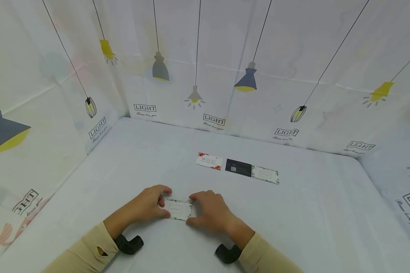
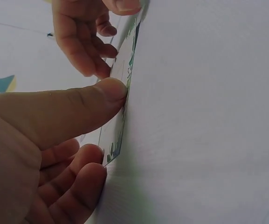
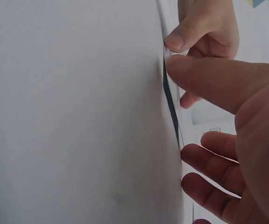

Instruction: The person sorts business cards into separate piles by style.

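Observation:
Low on the white table, a white business card (image 1: 178,209) with green leaf edging lies between my two hands. My left hand (image 1: 152,203) holds its left end between thumb and fingers. At the opposite end, my right hand (image 1: 211,213) grips it the same way. In the left wrist view, the thumb (image 2: 111,89) presses the near edge of the card (image 2: 111,135) and fingertips touch its end. Under the white card's edge, the right wrist view shows a dark strip (image 3: 171,107); whether it is a second card I cannot tell.
Farther back lies a row of cards: a white one with red flowers (image 1: 208,161), a dark one with a QR code (image 1: 238,167), and a leaf-edged white one (image 1: 265,174) touching the dark one. A lamp-printed cloth (image 1: 177,94) stands behind the white table (image 1: 311,212).

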The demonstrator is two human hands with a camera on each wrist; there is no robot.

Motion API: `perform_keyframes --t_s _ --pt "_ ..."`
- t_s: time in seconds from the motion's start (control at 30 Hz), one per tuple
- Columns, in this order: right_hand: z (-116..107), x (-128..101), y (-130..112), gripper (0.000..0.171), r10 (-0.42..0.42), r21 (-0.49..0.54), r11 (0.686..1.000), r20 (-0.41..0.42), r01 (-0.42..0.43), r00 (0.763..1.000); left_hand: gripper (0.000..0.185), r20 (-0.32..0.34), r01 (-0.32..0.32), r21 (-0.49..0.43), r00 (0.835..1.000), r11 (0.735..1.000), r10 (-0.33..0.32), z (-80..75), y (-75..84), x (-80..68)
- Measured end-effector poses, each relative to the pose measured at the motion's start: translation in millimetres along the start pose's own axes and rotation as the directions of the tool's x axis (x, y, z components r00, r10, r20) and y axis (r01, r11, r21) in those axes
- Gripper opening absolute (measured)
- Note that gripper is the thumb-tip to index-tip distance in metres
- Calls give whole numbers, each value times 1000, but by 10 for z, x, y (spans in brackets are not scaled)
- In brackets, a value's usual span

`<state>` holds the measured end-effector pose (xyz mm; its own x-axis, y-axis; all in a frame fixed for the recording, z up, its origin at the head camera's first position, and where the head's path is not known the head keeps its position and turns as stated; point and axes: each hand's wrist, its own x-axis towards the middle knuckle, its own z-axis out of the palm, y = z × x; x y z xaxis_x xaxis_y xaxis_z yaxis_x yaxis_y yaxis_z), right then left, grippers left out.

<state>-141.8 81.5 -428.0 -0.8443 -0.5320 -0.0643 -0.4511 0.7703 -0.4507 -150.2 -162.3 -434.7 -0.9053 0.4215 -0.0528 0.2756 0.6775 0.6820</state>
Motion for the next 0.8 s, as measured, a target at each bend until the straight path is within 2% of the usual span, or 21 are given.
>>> perform_keyframes --t_s 0.1,0.23,0.5,0.8 --pt "9 8 -22 67 2 -7 1000 9 -2 1000 62 -2 -4 -4 1000 1000 4 6 -11 1" --pt "12 17 -47 62 -10 -28 1000 -4 10 1000 61 -3 -7 -8 1000 1000 7 11 -16 -2" --pt "-9 14 7 57 -23 -34 999 -16 22 1000 67 56 -53 29 997 998 51 -5 -12 -1" --pt "-153 -49 126 54 -32 78 996 -38 35 999 60 56 -99 26 994 995 98 -20 -38 -25"
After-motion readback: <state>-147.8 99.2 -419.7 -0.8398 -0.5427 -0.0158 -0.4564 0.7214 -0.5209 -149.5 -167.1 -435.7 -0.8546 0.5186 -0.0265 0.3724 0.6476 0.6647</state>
